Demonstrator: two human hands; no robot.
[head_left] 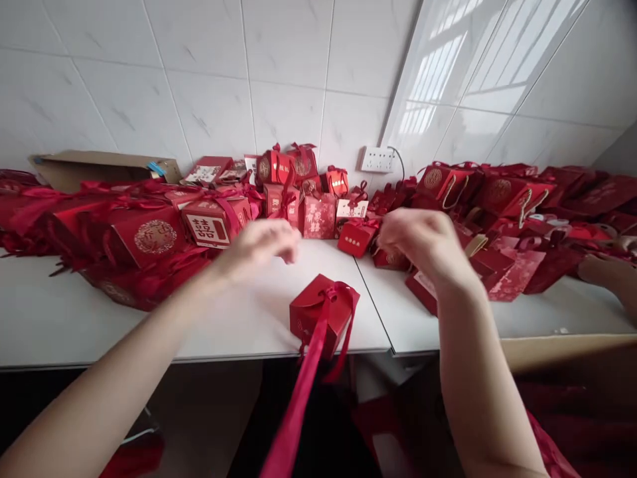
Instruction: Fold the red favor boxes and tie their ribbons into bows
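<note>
A small red gift box (318,312) with a red ribbon (298,405) stands on the white table (239,318) near its front edge; the ribbon trails down toward me. My left hand (261,244) hovers above the table, left of and behind the box, smeared by motion. My right hand (423,242) hovers to the right of the box, near a small red box (355,238), also blurred. Neither hand touches the ribboned box. I cannot make out the fingers of either hand clearly.
Piles of red gift boxes (209,222) and red paper bags (497,192) line the back of the table against a white tiled wall. A cardboard box (99,166) lies at back left. A wall socket (377,159) is mounted behind. Another person's hand (604,272) rests at right.
</note>
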